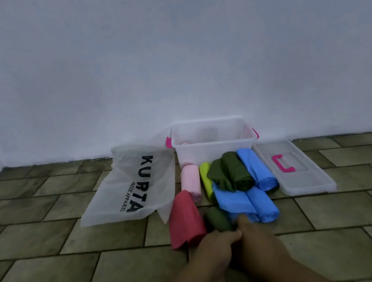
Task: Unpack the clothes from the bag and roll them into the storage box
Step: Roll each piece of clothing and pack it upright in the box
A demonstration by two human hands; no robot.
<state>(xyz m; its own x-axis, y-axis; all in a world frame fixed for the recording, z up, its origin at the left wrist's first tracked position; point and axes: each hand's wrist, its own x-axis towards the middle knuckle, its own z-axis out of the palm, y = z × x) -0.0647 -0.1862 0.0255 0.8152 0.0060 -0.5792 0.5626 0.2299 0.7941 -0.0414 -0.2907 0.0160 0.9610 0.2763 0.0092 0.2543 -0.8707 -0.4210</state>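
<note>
Two bare forearms reach forward over a floor (56, 281) of mottled olive-brown stone tiles laid like bricks. The left hand (214, 251) and right hand (255, 239) press together side by side, fingers curled down around the near end of a dark green roll (217, 218) of soft cloth; how tightly each hand closes on it cannot be told, since the hands hide that end.

Just left of that roll lies a red roll (185, 220), widening towards the viewer like a cone. To the right sits a smooth bright blue roll (263, 206) beside a loose blue garment (231, 200). Beyond these lie a pale pink roll (189, 180), a thin lime-yellow roll (206, 176), a crumpled dark green garment (229, 173) and another blue roll (258, 168).

Further left, a flat, translucent white bag (129, 185) with black lettering rests on the tiles. To the right lies a clear rectangular plastic lid (310, 175) with a pink handle (282, 163). Farthest back, against the plain pale wall (166, 47), stands the translucent storage box (214, 141), open, with pink clips at its sides.
</note>
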